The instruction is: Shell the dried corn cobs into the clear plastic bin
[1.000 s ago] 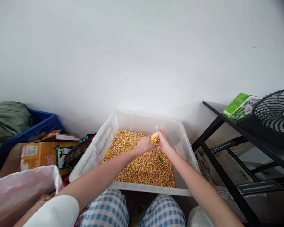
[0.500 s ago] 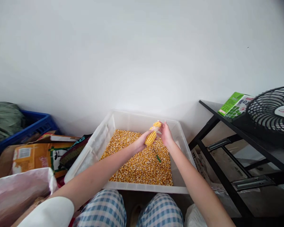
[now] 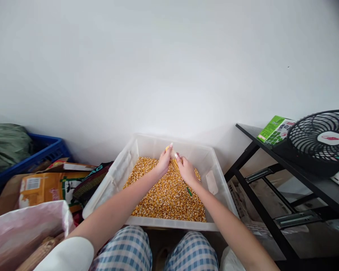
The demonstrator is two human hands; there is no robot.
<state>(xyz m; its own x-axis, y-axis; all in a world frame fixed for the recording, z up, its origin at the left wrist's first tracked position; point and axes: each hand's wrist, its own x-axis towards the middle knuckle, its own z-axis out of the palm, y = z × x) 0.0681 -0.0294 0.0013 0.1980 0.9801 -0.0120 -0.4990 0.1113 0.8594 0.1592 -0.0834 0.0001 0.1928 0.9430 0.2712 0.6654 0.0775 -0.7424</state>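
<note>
- White painted wall (image 3: 169, 67) rises beyond both hands.
- Black metal-framed table (image 3: 260, 207) stands well apart from the hands, on the right hand's side.
- Translucent whitish plastic bin (image 3: 183, 224), broad and rectangular, lies beneath the hands, its near rim on the body side of them.
- Yellow-orange loose maize kernels (image 3: 166, 205) spread over the bin's floor below both hands and nearer the body.
- The bare left hand (image 3: 164, 162) and bare right hand (image 3: 187, 170) are together, both clasped on one cob, the left with its thumb toward the upper end. Half a second ago the right stood slightly off, fingers loose; now it has closed in on the cob. For the work, that likely means pressure from two sides rather than a one-handed hold.
- Yellow, elongated maize cob (image 3: 173, 154), with a pale stretch showing, sits between the hands, above the kernels. Its long axis has swung: the far end leaned toward the right hand; now it leans forward toward the left thumb, the near end running back under the right fingers. Fingers cover much of it, so the exact tilt is hard to judge.
- Dark green thin strip (image 3: 189, 191) lies on the kernels, just bodyward of the right hand.
</note>
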